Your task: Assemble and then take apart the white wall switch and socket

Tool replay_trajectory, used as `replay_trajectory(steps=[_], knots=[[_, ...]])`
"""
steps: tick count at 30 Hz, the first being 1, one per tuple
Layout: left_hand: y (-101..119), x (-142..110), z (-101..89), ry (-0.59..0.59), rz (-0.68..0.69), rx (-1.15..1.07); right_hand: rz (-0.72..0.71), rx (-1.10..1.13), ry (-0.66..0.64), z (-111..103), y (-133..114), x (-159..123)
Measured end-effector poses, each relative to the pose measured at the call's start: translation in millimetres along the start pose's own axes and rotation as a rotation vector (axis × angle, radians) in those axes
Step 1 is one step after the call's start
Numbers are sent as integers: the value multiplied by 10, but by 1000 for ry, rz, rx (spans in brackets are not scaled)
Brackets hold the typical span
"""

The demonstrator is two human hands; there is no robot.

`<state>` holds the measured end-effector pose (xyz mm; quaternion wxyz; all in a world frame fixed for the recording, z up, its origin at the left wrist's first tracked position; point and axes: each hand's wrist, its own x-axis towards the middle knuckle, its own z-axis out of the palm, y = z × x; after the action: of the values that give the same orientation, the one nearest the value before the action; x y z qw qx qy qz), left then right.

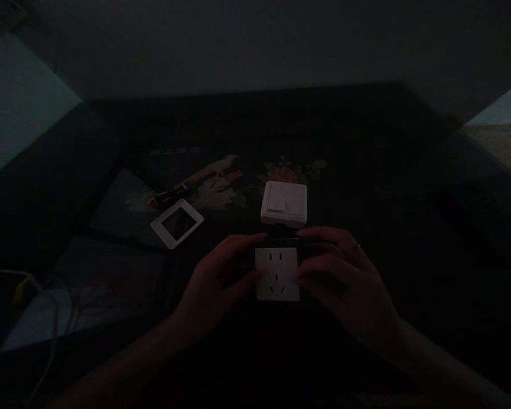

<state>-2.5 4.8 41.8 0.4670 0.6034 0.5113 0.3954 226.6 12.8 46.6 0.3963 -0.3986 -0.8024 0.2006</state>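
Note:
The scene is very dark. A white wall socket [276,274] with several slots sits low in the middle, gripped from both sides. My left hand [215,281] clasps its left edge, thumb on the front and fingers curled over the top. My right hand [344,281], with a ring on one finger, grips the right edge the same way. Just beyond the socket lies a white wall switch [284,203] on the dark table [366,187].
A white square frame [177,223] lies to the left, with a dark tool-like object [168,195] behind it. The tabletop bears a bird and flower picture [221,182]. Yellow and white cables [25,284] trail at the far left edge.

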Motion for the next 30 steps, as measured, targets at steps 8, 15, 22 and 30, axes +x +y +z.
replay_trajectory(steps=[8, 15, 22, 30], knots=[[13, 7, -9, -49, -57, -89, -182, -61, 12, -65, 18, 68], [0, 0, -4, -16, -22, -56, -22, 280, 1, -129, -58, 49], [71, -44, -47, -15, 71, -48, 748, 718, -19, -112, 10, 122], [113, -68, -19, -57, 85, -51, 740, 858, -417, -99, -119, 94]])
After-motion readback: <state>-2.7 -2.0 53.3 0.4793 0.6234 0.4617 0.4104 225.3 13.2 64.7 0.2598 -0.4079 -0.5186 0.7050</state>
